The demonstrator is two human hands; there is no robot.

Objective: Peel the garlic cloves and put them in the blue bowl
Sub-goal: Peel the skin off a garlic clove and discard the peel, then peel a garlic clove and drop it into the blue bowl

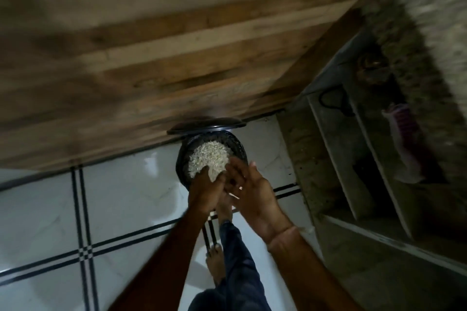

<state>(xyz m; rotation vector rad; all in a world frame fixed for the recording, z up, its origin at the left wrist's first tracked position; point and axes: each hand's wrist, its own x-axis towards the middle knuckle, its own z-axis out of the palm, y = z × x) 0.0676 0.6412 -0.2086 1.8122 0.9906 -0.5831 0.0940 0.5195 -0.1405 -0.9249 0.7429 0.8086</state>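
Observation:
A black round bin (184, 159) stands on the floor with its lid (206, 126) tipped up behind it. It is heaped with pale, papery garlic skins (209, 156). Both hands hover just above the bin's near rim. My left hand (206, 190) shows its back, with the fingers reaching toward the skins. My right hand (252, 190) faces it palm to palm with straight fingers, and the two touch near the fingertips. A small pale flake (235, 195) sits between them. The view is blurred. No garlic cloves and no blue bowl are in view.
The bin stands against a wooden panel (177, 53). White floor tiles with black lines (101, 209) spread to the left. My bare feet (216, 262) and dark trouser leg are below the hands. Concrete shelves (353, 159) at the right hold a purple comb-like item (401, 131).

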